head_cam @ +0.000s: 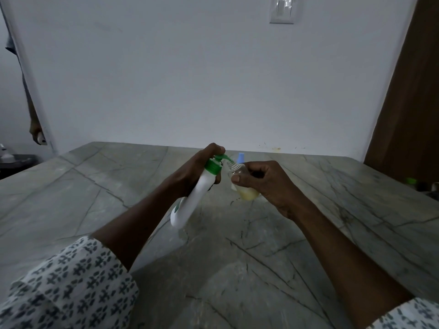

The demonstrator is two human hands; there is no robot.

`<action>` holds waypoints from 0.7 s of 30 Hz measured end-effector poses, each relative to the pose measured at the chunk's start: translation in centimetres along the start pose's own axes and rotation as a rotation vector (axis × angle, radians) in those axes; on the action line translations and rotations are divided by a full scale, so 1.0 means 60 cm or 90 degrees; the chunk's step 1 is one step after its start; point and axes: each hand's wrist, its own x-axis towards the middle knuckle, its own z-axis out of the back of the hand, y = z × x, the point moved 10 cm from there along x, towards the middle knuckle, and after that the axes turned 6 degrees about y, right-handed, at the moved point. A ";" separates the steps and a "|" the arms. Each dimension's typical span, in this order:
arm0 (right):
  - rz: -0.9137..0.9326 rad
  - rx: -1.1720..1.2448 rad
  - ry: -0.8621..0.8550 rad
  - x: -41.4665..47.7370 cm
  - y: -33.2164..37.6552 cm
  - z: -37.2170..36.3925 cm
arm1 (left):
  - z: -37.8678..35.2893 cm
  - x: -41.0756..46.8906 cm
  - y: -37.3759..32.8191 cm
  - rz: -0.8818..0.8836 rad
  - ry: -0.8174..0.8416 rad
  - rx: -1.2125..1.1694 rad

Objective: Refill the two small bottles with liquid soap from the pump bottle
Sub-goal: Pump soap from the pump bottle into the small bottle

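At the left, the left hand point(190, 172) grips the white plastic pump bottle with a green pump head point(190, 205) high up. Its fingers are wrapped round the neck and one finger lies on top of the pump. The pump bottle is tilted over the grey veined stone surface point(107, 186) with its spout pointing right; whether its base touches the surface I cannot tell. The spout tip sits at the open mouth of the small clear plastic bottle point(237, 172). The right hand point(268, 184) holds this bottle, fingers and thumb curled round its body. A pale yellow pool of soap lies in its bottom, and it looks under half full. Just behind them shows a light-blue cap point(240, 158), probably the second small bottle; its body is hidden.

The pump bottle looks stiff-walled and fairly light, and a grip near the collar keeps a finger within reach of the pump. The small bottle seems light, thin and easy to dent. Soap on its threads would make it slippery, so a mid-body hold suits it.
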 end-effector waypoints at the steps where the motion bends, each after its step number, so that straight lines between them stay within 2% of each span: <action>1: 0.000 -0.002 -0.005 -0.001 0.000 0.003 | 0.000 0.000 0.000 -0.004 -0.001 -0.001; 10: 0.012 0.028 -0.060 0.001 0.015 0.015 | -0.014 -0.007 -0.024 -0.093 0.010 -0.049; 16: 0.024 0.015 -0.057 0.004 0.026 0.010 | -0.018 -0.013 -0.030 -0.078 0.048 -0.073; 21: 0.033 -0.031 -0.044 0.016 0.039 0.000 | 0.004 -0.025 -0.029 -0.057 0.027 -0.056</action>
